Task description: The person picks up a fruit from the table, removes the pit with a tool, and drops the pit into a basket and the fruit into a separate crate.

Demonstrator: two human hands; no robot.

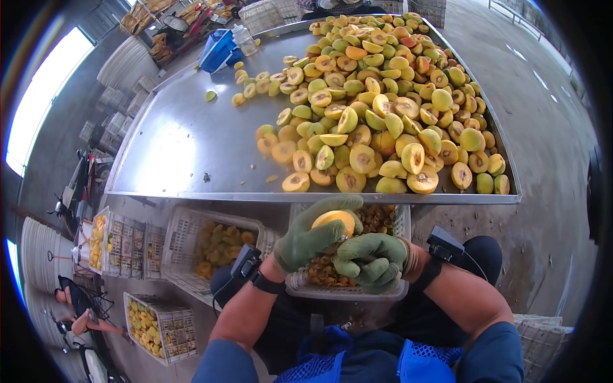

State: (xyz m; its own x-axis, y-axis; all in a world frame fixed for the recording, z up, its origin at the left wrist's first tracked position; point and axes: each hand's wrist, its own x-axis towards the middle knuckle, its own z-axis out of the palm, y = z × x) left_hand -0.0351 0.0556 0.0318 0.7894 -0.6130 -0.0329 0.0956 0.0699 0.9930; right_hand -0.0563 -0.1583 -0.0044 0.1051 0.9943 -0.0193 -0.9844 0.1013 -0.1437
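Observation:
My left hand (319, 233), in a green glove, grips a peach half (334, 221) with its yellow-orange side facing up. Close against it, my right hand (377, 260), gloved the same way, is closed with its fingers curled. A small metallic glint shows between the two hands, but what the right hand holds is mostly hidden. Both hands are above a white plastic crate (399, 290) containing brown pits and scraps. Just beyond them, a large pile of halved peaches (383, 121), many with brown centres, covers the right part of the metal table (150, 153).
A blue container (219, 51) and a clear bottle (244, 39) stand at the table's far left corner. Left of my legs is a crate of peach pieces (182, 239). Another filled crate (175, 329) sits on the floor near a seated person (80, 309). The table has a raised rim.

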